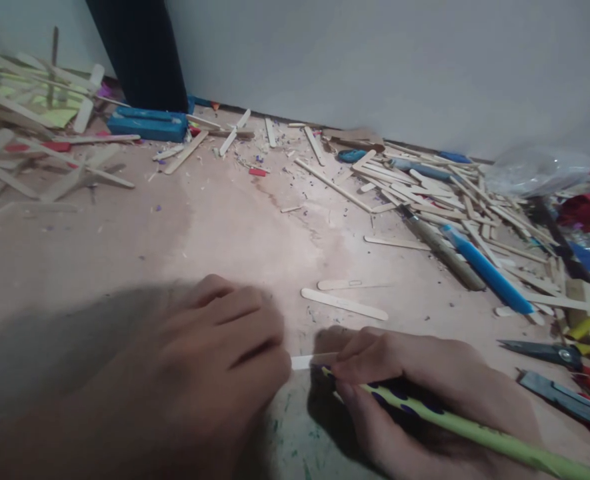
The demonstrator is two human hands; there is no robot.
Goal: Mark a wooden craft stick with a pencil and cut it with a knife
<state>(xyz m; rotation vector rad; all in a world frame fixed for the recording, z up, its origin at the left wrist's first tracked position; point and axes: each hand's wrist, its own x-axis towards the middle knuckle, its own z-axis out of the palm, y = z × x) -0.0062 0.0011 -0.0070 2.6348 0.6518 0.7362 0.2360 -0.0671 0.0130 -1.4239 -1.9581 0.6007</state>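
Stick in work: a pale craft stick (302, 363) lies on the bench (235, 227) between the two hands, its ends hidden by them.
Right hand (399, 380): fingers closed around a spotted yellow-green pencil (445, 420), close to its tip, which is at the stick; whether it touches is too blurred to tell.
Left hand (225, 347): fingers curled low at the stick's other end; I cannot tell whether they grip or only press it.
Marked so far: the upper loose stick (335, 285) bears a small drawn rectangle, so its marking looks done.
Lower loose stick (345, 305): just beside it, perhaps with a faint line; too unclear to count as marked.
Left to do: the stick between the hands shows no clear outline, so its marking seems unfinished.
Cutting tools: scissors (567, 355) and a blue-handled tool (487, 270) lie to the right, untouched.
Stick heap (425, 193): many loose sticks lie beyond the tools, near the wall (349, 60).
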